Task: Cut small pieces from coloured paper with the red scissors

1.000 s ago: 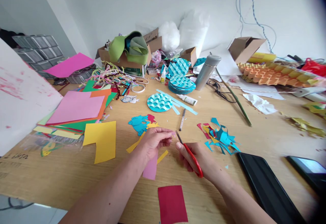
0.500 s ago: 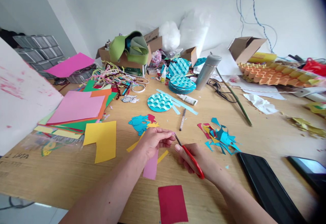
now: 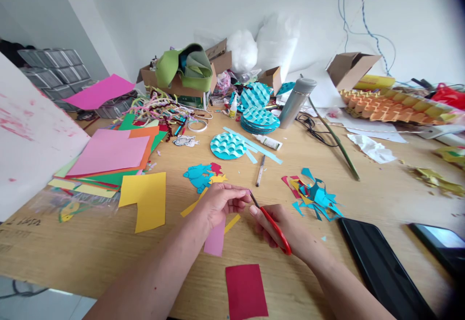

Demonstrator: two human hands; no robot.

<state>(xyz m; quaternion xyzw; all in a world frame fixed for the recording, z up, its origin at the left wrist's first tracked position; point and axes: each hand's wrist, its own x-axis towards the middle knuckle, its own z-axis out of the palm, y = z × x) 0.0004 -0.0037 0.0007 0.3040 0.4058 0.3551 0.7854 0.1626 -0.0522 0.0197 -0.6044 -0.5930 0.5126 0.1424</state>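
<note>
"Where's the paper?"
"Small pink piece [image 3: 249, 192], pinched in my left hand [image 3: 224, 197], over the middle of the worktop [image 3: 294, 281], nearer its front edge."
"And the right?"
"My right hand [image 3: 286, 219] grips red-handled scissors [image 3: 271, 224], tips at that piece."
"Around?"
"Pink strip [image 3: 215, 240] below my left wrist, dark red card [image 3: 247, 291] by the front edge, blue scraps [image 3: 319, 195] rightward, paper stack [image 3: 105, 152] toward the left edge."
</note>
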